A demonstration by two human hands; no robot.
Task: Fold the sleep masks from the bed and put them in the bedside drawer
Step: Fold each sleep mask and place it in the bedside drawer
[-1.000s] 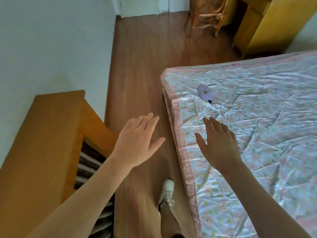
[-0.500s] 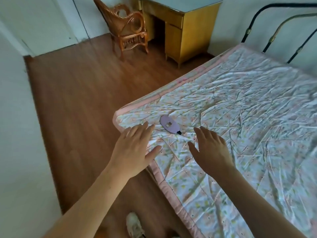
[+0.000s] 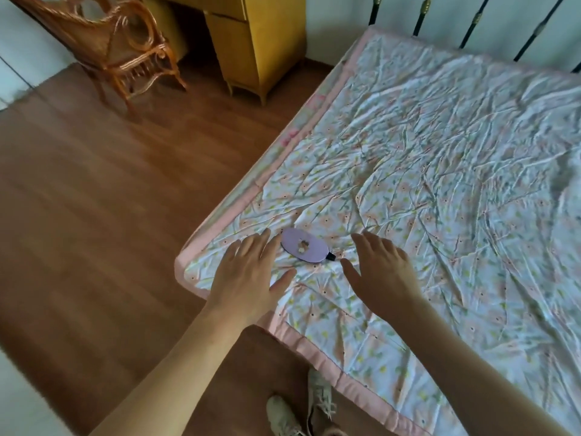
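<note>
We look down on a bed spread with a crumpled flowered sheet edged in pink, its near corner pointing toward the wooden floor. The sleep mask, a lilac oval with a small pale motif at its centre and a black fitting at its right end, lies flat on the sheet close to that corner. Our left hand hovers just left of the mask, palm down, fingers spread wide and empty, its fingertips nearly at the mask's left end; whether they touch it we cannot tell. Our right hand is just right of the mask, likewise wide open and holding nothing. Two pale shoes stand on the floor beside the bed's near edge. Beyond the bed's far left side stand a wicker chair and a yellow desk.
</note>
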